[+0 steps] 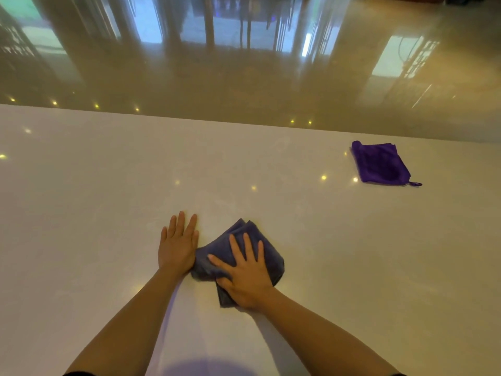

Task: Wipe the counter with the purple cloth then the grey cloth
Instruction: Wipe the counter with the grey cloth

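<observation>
A crumpled grey cloth [245, 245] lies on the white counter [81, 185] near the front middle. My right hand [245, 278] presses flat on top of it, fingers spread, thumb tucked against the cloth's near fold. My left hand [177, 244] lies flat on the bare counter just left of the cloth, its edge touching the cloth, fingers together and holding nothing. The purple cloth [381, 165] lies folded and flat at the far right of the counter, apart from both hands, a small loop sticking out at its near corner.
The counter's far edge [244, 123] runs across the view, with a glossy beige floor [244, 77] beyond and below it. Small ceiling-light reflections dot the counter top.
</observation>
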{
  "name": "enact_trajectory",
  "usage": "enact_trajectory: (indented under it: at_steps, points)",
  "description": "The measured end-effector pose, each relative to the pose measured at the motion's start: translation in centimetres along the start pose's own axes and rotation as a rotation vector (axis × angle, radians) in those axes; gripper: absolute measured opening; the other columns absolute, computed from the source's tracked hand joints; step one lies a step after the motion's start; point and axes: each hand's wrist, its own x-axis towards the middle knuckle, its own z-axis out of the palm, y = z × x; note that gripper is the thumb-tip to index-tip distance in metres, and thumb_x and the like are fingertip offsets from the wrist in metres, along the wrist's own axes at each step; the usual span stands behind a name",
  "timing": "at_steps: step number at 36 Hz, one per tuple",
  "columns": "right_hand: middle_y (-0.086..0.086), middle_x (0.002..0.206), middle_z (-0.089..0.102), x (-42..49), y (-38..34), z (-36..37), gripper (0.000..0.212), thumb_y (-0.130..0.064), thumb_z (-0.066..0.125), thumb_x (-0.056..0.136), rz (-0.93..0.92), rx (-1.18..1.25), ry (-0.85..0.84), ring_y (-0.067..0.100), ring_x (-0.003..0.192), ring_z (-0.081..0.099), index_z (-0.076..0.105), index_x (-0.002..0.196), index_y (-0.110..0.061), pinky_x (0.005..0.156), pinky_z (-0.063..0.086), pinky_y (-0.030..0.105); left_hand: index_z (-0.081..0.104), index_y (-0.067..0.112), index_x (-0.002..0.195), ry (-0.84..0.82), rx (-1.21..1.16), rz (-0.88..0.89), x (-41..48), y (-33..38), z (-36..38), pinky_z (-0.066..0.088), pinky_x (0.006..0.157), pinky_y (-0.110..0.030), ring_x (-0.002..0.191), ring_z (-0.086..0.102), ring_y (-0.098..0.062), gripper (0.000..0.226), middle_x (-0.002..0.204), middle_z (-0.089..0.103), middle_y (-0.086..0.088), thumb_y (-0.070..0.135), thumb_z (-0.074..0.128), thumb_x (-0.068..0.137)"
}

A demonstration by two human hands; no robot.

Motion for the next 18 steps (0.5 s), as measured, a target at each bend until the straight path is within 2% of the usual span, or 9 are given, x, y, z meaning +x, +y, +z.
enact_trajectory:
  at_steps: [5,9,11,15,18]
  points:
    - [0.003,0.157,-0.017,-1.6,-0.9,0.3,0.054,-0.055,0.018,0.092,-0.077,-0.011,-0.012,0.037,0.138,-0.028,0.004,0.143,-0.044,0.092,-0.039,0.043,-0.002,0.023,0.146,-0.019,0.016,0.005,-0.9,0.2,0.3,0.001,0.119,-0.041,0.146,-0.007,-0.027,0.052,0.158,-0.007,-0.010,0.032,0.017,0.099]
    - [0.003,0.158,-0.013,-1.8,-0.7,0.7,0.054,-0.049,0.025,0.096,-0.082,-0.019,-0.026,0.033,0.132,-0.035,0.004,0.145,-0.039,0.095,-0.039,0.045,-0.004,0.022,0.146,-0.020,0.017,0.011,-2.0,0.3,0.7,0.001,0.119,-0.041,0.145,-0.008,-0.028,0.053,0.157,-0.008,-0.011,0.033,0.018,0.099]
    - [0.003,0.158,-0.012,-1.7,-0.5,0.8,0.056,-0.046,0.027,0.096,-0.075,-0.017,-0.046,0.032,0.137,-0.030,0.003,0.146,-0.036,0.097,-0.040,0.045,-0.005,0.022,0.146,-0.029,0.018,0.017,-2.5,0.3,0.7,-0.001,0.119,-0.040,0.145,-0.010,-0.028,0.053,0.157,-0.010,-0.011,0.033,0.018,0.099]
    - [0.004,0.158,-0.013,-1.9,0.0,0.8,0.060,-0.040,0.028,0.097,-0.041,-0.028,-0.052,0.029,0.142,-0.023,-0.003,0.147,-0.028,0.094,-0.040,0.035,-0.004,0.022,0.146,-0.024,-0.011,0.025,-3.9,0.2,0.9,0.000,0.119,-0.041,0.145,-0.010,-0.028,0.054,0.157,-0.010,-0.012,0.033,0.019,0.098]
    - [0.004,0.158,-0.013,-2.3,0.7,0.5,0.061,-0.038,0.028,0.097,-0.021,-0.021,-0.057,0.026,0.143,-0.021,-0.004,0.147,-0.026,0.107,-0.031,0.041,-0.004,0.021,0.146,-0.024,0.004,0.035,-5.0,0.1,1.2,0.000,0.119,-0.041,0.145,-0.010,-0.029,0.055,0.157,-0.009,-0.012,0.035,0.019,0.098]
